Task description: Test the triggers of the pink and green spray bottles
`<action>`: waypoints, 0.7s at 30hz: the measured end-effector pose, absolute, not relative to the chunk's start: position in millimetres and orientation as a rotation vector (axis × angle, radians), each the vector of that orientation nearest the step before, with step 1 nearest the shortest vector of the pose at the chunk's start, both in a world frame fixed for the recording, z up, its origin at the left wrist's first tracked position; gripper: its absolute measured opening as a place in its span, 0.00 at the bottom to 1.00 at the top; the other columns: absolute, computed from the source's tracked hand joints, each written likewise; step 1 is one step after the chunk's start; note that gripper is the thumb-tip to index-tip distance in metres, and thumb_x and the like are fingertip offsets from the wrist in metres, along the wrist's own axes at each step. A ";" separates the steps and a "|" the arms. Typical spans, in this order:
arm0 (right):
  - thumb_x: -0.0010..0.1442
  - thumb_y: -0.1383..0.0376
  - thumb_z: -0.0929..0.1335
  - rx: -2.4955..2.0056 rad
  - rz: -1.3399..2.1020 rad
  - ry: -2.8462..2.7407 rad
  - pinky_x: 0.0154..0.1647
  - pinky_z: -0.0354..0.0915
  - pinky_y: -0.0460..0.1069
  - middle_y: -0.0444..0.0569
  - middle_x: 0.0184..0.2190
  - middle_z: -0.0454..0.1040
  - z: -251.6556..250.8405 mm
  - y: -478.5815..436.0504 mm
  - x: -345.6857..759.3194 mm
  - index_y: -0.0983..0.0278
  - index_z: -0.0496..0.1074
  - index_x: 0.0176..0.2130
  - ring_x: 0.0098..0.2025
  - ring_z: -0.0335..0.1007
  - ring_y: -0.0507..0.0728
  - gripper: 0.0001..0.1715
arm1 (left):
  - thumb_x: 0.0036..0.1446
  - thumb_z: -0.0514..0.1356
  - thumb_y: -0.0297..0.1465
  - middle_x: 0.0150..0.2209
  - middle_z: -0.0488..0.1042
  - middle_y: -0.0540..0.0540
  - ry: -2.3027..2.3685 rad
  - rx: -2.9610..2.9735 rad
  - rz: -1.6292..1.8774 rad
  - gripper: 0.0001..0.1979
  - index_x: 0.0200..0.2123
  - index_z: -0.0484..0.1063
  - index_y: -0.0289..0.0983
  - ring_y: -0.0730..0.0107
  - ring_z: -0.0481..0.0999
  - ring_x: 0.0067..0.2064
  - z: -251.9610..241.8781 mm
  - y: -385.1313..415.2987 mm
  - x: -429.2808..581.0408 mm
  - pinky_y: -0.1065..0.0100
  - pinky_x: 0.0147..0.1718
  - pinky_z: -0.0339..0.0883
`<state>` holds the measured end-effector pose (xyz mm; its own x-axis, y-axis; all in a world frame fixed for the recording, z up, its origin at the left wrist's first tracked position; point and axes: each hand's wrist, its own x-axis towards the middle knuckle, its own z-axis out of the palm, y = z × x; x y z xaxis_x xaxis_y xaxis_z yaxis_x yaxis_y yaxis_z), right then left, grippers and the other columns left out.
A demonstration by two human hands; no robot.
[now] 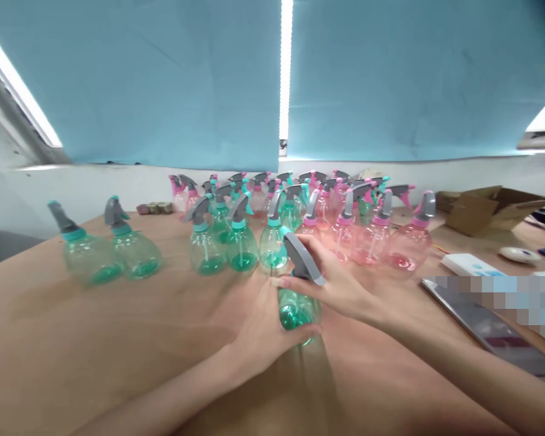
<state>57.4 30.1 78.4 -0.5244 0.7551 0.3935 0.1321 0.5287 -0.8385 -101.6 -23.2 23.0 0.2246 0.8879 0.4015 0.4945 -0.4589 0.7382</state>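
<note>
Left hand point(264, 324): was wrapped around the lower body of one green spray bottle point(295, 307), thumb across the front near the base; right hand point(333, 275): was closed about the same bottle's neck, just below the grey trigger; bottle: sat between both hands, over the table point(172, 339), base contact unclear; beyond: other green bottles point(242, 249) stood near, pink bottles point(406, 247) to their right; farther right: lay an open cardboard box point(481, 212)
</note>
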 end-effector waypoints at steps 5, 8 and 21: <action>0.57 0.63 0.69 -0.753 0.822 -1.916 0.35 0.65 0.50 0.44 0.36 0.67 74.8 41.3 68.0 0.59 0.65 0.45 0.36 0.65 0.54 0.15 | 0.47 0.69 0.50 0.63 0.56 0.38 1.292 2.072 1.104 0.48 0.64 0.47 0.47 0.42 0.55 0.65 8.4 -7.3 -83.5 0.41 0.59 0.56; 0.55 0.71 0.66 -0.731 0.836 -1.890 0.29 0.59 0.47 0.40 0.30 0.61 68.2 46.3 69.3 0.59 0.62 0.38 0.29 0.59 0.50 0.10 | 0.46 0.69 0.52 0.64 0.55 0.38 1.274 2.106 1.071 0.51 0.65 0.43 0.49 0.40 0.54 0.65 0.9 -3.2 -81.9 0.40 0.60 0.54; 0.46 0.72 0.62 -0.714 0.791 -1.906 0.24 0.55 0.47 0.40 0.24 0.58 75.4 55.0 61.2 0.59 0.56 0.28 0.25 0.54 0.51 0.10 | 0.41 0.68 0.56 0.61 0.60 0.37 1.253 2.369 0.852 0.61 0.69 0.34 0.50 0.38 0.62 0.59 -6.8 5.1 -112.2 0.39 0.54 0.60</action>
